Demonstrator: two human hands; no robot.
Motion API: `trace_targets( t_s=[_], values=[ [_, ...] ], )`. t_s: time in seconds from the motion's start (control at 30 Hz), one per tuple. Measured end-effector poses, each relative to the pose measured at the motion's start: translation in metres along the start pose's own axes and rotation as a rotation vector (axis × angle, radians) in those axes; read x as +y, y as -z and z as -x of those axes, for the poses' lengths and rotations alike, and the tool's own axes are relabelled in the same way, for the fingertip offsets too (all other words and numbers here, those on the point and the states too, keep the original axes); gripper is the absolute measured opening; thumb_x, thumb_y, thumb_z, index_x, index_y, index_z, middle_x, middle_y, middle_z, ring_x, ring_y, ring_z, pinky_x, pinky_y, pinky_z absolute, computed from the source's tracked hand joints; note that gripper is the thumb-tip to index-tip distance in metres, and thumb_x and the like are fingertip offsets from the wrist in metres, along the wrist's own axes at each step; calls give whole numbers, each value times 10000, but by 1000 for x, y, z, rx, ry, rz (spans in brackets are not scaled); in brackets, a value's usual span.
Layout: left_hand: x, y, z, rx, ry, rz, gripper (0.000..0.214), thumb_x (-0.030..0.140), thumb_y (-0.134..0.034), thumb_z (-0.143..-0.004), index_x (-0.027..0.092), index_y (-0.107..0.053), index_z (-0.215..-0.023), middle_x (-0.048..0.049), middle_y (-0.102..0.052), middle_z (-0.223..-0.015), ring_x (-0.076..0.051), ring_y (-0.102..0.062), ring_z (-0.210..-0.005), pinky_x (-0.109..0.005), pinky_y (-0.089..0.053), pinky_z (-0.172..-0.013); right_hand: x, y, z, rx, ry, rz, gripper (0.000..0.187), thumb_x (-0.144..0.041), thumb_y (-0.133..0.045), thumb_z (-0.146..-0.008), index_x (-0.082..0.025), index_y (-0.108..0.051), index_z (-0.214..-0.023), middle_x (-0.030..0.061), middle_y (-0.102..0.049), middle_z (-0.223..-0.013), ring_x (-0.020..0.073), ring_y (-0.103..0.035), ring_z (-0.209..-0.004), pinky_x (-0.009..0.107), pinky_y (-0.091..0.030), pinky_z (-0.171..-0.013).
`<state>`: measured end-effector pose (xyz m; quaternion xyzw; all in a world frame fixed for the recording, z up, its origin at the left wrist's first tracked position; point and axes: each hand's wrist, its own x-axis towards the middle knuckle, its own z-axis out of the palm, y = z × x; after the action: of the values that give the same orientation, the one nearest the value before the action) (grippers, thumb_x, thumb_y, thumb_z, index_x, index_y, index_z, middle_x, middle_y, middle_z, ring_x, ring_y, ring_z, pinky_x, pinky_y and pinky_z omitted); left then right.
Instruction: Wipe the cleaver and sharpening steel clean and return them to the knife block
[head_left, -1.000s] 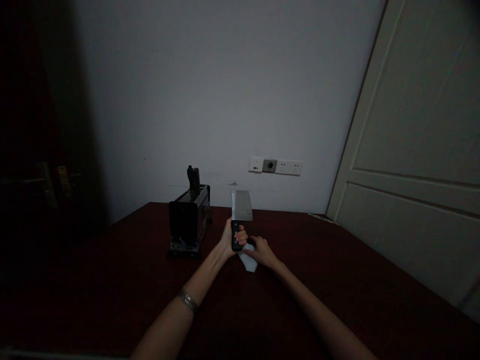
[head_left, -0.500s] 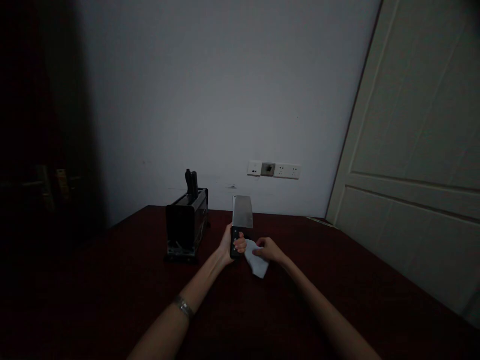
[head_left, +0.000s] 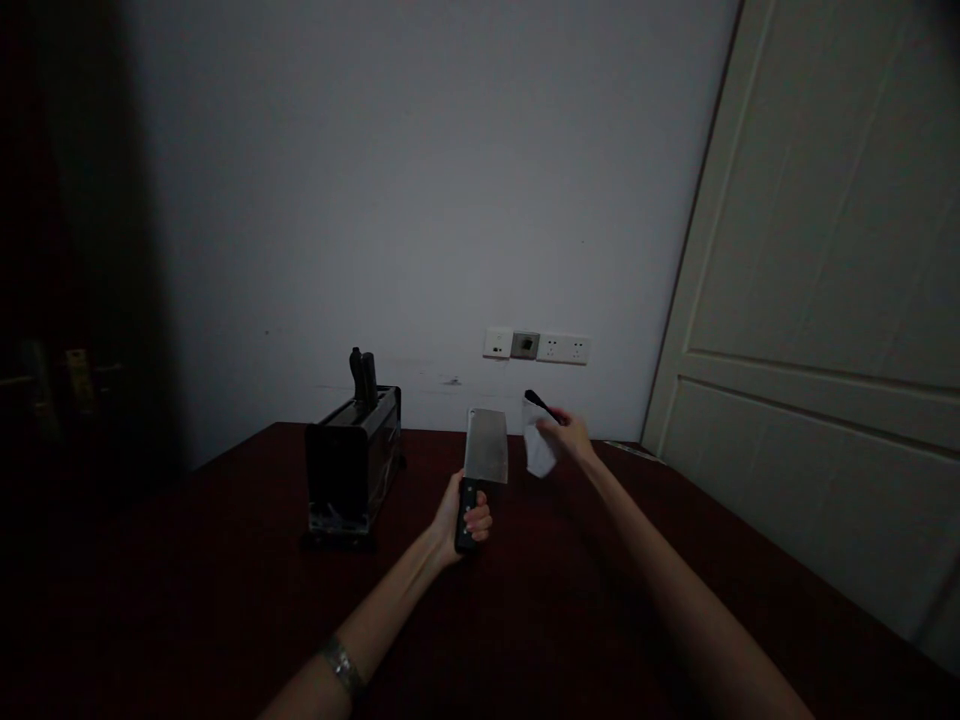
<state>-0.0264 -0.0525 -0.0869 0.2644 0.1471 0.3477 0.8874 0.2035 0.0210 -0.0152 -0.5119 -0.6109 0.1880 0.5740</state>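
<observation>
My left hand is closed round the black handle of a cleaver, whose wide steel blade points up and away from me. My right hand is raised to the right of the blade, pinching a white cloth that hangs from its fingers. A small dark thing sticks out above that hand; I cannot make out what it is. A black knife block stands on the dark red table to the left, with dark handles poking out of its top.
A pale wall rises behind the table, with a row of sockets low on it. A cream panelled door fills the right side. The left edge of the room lies in deep shadow.
My right hand has lifted the white cloth off the table, from beside the cleaver's handle up to the right of the blade. The left hand keeps hold of the cleaver.
</observation>
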Motion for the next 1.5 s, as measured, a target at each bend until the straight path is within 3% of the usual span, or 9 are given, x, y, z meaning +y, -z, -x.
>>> trace_targets(
  t_s=[0.1,0.3,0.53,0.7,1.0,1.1,1.3,1.4,1.5],
  values=[
    [-5,-2,-2,-10,26,5,658,569,-159,-872,139,-478,-491,50,-232,-316,-58,-203,-277,-167,-167,-297,-24,-15,-20,-40,181,115,379,-156,-531,-687,-152,-606,-1059,71,-654,-1043,236,-570,-1008,388,-411,-911],
    [-13,-4,-4,1,35,-31,685,600,-125,-863,152,-469,-476,46,-227,-297,-65,-189,-262,-177,-174,-292,-44,-46,-20,-372,465,290,435,6,-530,-626,-209,-673,-976,55,-638,-1122,225,-493,-1161,363,-329,-1007],
    [-17,-8,-3,41,-9,-37,668,606,-153,-859,156,-475,-485,47,-225,-294,-71,-182,-259,-176,-155,-298,-36,-48,15,-592,688,452,597,21,-409,-704,-184,-498,-1258,72,-492,-1320,184,-409,-1247,371,-309,-1040],
    [-15,-8,-4,65,-13,-9,689,610,-107,-861,161,-448,-466,46,-216,-293,-66,-169,-257,-175,-159,-289,-29,-45,49,-734,755,440,610,-9,-406,-738,-212,-431,-1313,56,-435,-1369,164,-390,-1260,355,-304,-1048],
    [-29,-7,-7,-23,47,-63,741,631,-56,-853,166,-483,-467,34,-236,-275,-75,-188,-244,-180,-199,-273,-36,-42,-14,-546,709,545,731,105,-343,-610,-149,-462,-1285,83,-440,-1358,181,-366,-1275,386,-282,-1070],
    [-29,-10,-6,-19,22,-67,733,621,-70,-860,162,-483,-465,36,-237,-280,-71,-191,-243,-177,-208,-272,-38,-45,0,-547,710,548,755,107,-340,-606,-153,-428,-1309,74,-396,-1389,174,-321,-1299,380,-266,-1082],
    [-20,1,-6,19,-32,-46,720,599,-60,-865,159,-483,-484,43,-235,-285,-69,-175,-245,-175,-212,-267,-33,-47,70,-738,784,495,759,87,-396,-646,-170,-349,-1359,82,-345,-1421,166,-279,-1319,354,-266,-1084],
    [-19,4,-8,-10,-16,-71,714,637,-80,-845,161,-479,-492,49,-233,-280,-68,-162,-246,-175,-222,-265,-37,-41,63,-775,809,542,751,83,-429,-656,-155,-340,-1363,109,-334,-1425,174,-280,-1319,358,-283,-1078],
    [-22,2,-8,-78,6,-104,691,653,-129,-837,161,-474,-496,52,-244,-281,-66,-162,-250,-176,-244,-269,-43,-31,26,-669,783,629,746,108,-402,-633,-103,-358,-1347,150,-349,-1408,191,-273,-1321,380,-273,-1083]
  ],
)
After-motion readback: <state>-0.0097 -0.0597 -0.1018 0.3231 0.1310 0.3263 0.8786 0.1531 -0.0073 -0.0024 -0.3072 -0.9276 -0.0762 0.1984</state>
